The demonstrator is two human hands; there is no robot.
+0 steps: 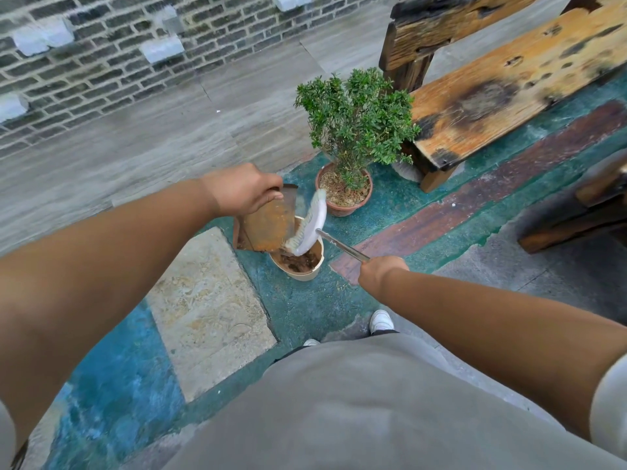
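Note:
My left hand (242, 189) grips the top edge of a rusty metal dustpan (266, 228) and holds it tilted over a cream bucket (302, 269) that stands on the ground with brown debris inside. My right hand (381, 268) grips the metal handle of a white broom (314, 222). The broom's pale bristles lie against the dustpan's lower edge, just above the bucket's mouth. Part of the bucket's rim is hidden behind the dustpan and the broom head.
A small green shrub in a terracotta pot (344, 198) stands just beyond the bucket. A weathered wooden bench (509, 89) is at the right. A brick wall (101, 56) runs along the back. A pale stone slab (207, 310) lies at my feet, where my white shoes (381, 320) show.

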